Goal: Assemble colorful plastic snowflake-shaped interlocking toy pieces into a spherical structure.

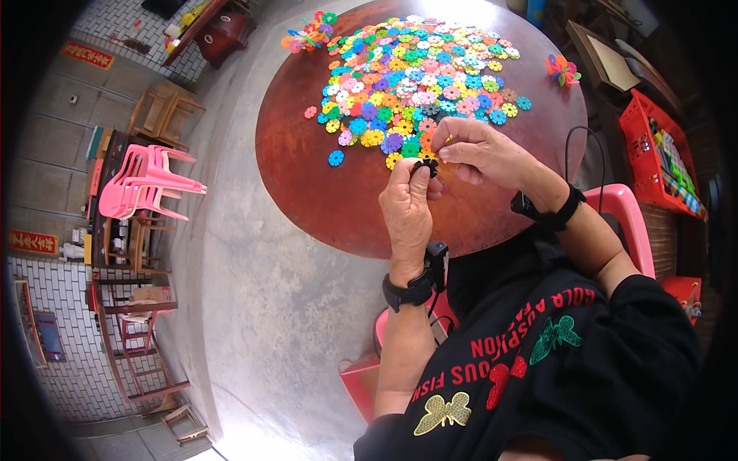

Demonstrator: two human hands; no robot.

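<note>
My left hand pinches a black flower-shaped plastic disc between thumb and fingers, above the near part of the round table. Close beside it, my right hand has thumb and forefinger pressed together. Whatever is between those fingertips, if anything, is too small to make out. Just beyond both hands spreads a large pile of flower-shaped discs in many colours. A blue disc lies apart at the pile's near left.
The round brown table carries joined-disc clusters at the far left and right. A red basket with colourful things stands on the right. Pink stools are stacked at left, near wooden chairs.
</note>
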